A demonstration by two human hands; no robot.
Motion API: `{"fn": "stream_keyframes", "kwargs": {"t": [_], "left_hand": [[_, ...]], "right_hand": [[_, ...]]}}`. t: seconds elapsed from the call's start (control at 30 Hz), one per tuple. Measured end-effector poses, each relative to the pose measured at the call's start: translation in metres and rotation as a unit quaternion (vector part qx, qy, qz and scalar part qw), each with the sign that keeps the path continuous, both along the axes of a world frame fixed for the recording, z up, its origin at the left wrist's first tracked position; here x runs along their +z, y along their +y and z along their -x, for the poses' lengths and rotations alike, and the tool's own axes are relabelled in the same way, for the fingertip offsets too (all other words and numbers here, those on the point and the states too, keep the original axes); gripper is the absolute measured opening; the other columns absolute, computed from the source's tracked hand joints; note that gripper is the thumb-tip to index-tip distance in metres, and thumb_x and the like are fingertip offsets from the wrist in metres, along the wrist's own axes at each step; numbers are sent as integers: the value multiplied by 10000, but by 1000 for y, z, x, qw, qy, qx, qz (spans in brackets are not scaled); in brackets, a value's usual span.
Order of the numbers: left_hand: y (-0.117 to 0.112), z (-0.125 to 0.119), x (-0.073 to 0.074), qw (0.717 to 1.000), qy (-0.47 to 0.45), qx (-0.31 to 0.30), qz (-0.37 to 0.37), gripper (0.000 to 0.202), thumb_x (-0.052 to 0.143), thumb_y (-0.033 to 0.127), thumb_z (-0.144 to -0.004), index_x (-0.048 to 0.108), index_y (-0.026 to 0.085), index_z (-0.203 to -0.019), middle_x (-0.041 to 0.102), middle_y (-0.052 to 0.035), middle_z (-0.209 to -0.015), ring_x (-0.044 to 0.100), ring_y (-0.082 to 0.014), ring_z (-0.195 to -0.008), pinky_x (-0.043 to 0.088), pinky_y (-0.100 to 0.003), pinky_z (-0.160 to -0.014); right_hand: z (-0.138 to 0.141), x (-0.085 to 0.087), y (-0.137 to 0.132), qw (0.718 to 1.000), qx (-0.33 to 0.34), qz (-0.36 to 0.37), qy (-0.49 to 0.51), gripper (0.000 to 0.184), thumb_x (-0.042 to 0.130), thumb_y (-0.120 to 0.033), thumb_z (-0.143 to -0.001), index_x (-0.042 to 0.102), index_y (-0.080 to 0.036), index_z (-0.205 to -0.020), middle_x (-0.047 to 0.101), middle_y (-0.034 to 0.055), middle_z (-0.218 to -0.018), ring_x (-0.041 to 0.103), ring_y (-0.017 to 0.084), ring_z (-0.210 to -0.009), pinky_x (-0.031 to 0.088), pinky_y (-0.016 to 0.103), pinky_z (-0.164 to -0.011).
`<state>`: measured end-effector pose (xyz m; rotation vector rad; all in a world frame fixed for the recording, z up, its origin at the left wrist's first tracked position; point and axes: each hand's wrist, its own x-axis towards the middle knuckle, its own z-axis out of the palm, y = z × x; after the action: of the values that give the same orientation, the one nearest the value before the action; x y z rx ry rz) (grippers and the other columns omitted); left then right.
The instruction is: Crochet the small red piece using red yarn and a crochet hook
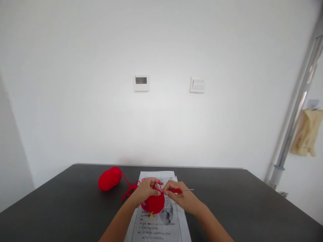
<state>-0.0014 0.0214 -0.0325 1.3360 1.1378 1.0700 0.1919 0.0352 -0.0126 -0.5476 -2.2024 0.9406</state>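
My left hand (147, 191) pinches the upper edge of a round red crochet piece (155, 204), with a strand of red yarn running up over the fingers. A small yellow marker (151, 215) hangs from the lower edge of the piece. Close beside it, my right hand (180, 198) is closed on a crochet hook (176, 190) with a red grip; a thin metal end sticks out to the right. The fingertips of both hands nearly meet at the top of the piece, hiding the stitch there.
A red yarn ball (110, 178) lies to the left on the dark table (75, 205), its loose yarn (130, 190) looping toward my left hand. Printed sheets (161, 232) lie under the work. Behind the table stands a white wall (166, 131) with a switch (197, 85).
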Motion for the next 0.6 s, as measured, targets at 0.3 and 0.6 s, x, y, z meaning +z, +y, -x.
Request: {"fn": "stream_keyframes", "kwargs": {"t": [0.3,0.6], "left_hand": [[7,-7,-5,990,81,98,-56,297,572,74,-515,615,144,-801,564,42,-567,507,-126,-543,358,-234,-537],[5,-14,-3,975,102,173,-93,314,504,21,-505,655,168,-737,588,33,-542,525,-148,-561,367,-250,-566]], "right_hand": [[7,0,-9,984,-28,-158,-71,166,386,-177,-895,527,-183,-808,579,24,-780,525,142,-724,396,236,-678],[13,-11,-7,985,-46,-161,-44,174,396,-208,-898,564,-197,-856,601,55,-834,540,175,-770,413,282,-705]]}}
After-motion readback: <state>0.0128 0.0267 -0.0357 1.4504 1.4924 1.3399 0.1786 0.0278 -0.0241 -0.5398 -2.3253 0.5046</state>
